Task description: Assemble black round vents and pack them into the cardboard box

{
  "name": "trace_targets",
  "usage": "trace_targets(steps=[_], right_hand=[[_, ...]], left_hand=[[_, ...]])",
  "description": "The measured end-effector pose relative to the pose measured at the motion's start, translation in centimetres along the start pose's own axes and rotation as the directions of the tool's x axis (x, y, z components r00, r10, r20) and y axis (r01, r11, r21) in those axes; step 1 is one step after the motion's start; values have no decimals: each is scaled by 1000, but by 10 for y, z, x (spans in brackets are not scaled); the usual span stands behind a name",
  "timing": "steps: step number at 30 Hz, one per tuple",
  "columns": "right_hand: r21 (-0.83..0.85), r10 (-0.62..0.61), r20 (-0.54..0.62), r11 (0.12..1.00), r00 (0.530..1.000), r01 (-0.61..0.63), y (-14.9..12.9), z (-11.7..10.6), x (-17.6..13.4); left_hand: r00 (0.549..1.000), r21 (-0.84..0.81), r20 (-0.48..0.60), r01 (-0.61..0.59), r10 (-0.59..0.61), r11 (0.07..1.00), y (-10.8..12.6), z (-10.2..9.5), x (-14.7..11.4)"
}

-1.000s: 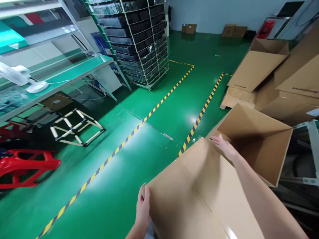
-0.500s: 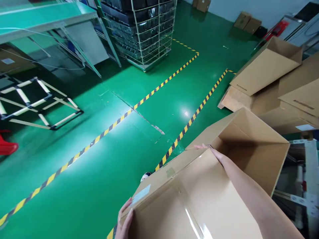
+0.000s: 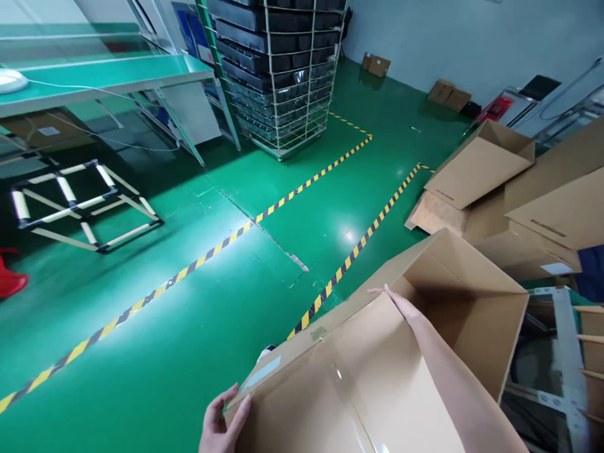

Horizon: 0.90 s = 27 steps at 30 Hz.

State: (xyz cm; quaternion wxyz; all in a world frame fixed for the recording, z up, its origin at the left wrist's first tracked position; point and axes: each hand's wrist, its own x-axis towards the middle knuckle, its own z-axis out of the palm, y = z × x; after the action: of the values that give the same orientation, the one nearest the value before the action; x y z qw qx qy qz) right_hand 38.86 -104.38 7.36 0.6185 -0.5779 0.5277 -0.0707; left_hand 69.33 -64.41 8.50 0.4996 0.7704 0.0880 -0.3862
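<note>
A large cardboard box (image 3: 311, 390) lies before me, a strip of clear tape running down its face and a pale label on its side. My left hand (image 3: 221, 418) grips its near left corner, thumb on the taped face and fingers round the side. At the far upper edge, my right hand (image 3: 399, 304) curls over the cardboard, its fingertips partly hidden. Just beyond my right forearm is an open-topped cardboard box (image 3: 472, 308), touching the held one; its inside looks bare.
More open cartons (image 3: 481, 163) lean at the right, above a metal frame (image 3: 561, 352). Yellow-black floor tape (image 3: 207, 255) crosses the green floor. A pipe frame (image 3: 89, 201), a workbench (image 3: 117, 72) and a wire cage trolley (image 3: 283, 94) of dark trays stand left and ahead.
The view has tilted up, showing more of the wall and bench. Both hands stay on the box; the left hand's fingers look slightly more spread at the corner.
</note>
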Motion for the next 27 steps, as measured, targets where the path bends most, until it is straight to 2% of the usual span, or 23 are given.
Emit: trace_targets(steps=[2,5,9,14,17,20,24,27], right_hand=[[30,-6,55,1000,998,4,-4,0,-7],[59,-28,86,998,996,23,-7,1,-13],[100,-77,73,993,994,70,-5,0,-12],[71,-136,6,988,991,136,-8,3,-2],[-20,-147,-68,989,987,146,-7,11,7],[-153,-131,-173,983,976,105,-3,19,17],[-350,-114,-314,937,942,-3,-9,32,28],[-506,-135,-387,858,912,-87,-25,47,25]], left_hand=[[995,-43,52,85,-83,995,6,-5,1],[989,-113,94,124,-114,986,12,-10,3],[987,-148,115,133,-116,980,20,-9,2],[986,-140,61,164,-157,976,24,-3,5],[996,-89,-9,86,-87,992,22,2,11],[999,-23,-54,-12,11,1000,20,8,15],[998,50,-69,-11,14,999,20,11,17],[999,91,-34,-5,8,996,21,11,16]])
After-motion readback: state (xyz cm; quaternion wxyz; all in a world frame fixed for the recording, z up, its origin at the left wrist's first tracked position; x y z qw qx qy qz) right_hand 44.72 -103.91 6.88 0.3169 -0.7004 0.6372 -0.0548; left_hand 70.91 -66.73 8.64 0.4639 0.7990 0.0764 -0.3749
